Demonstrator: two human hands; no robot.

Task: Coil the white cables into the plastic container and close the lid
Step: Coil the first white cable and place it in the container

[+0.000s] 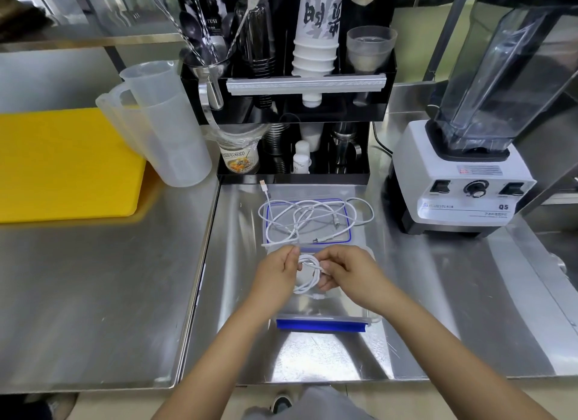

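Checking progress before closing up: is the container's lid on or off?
Off. The blue-rimmed lid lies flat beyond the open container, with loose cable on it.

Drink-shop prep counter, stainless steel worktop (pixel 438 294), blender (pixel 463 175), stacked paper cups (pixel 316 44), measuring jugs (pixel 165 122), bar spoons (pixel 203 29)

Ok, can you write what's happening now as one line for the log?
step: coiling | left hand: pinches white cable | right hand: holds coil | container: open under hands | lid: off, loose cables on it

Two hands (pixel 281 271), two clear pitchers (pixel 162 122), one blender (pixel 463 175), one yellow board (pixel 62 163), one lid (pixel 308 221).
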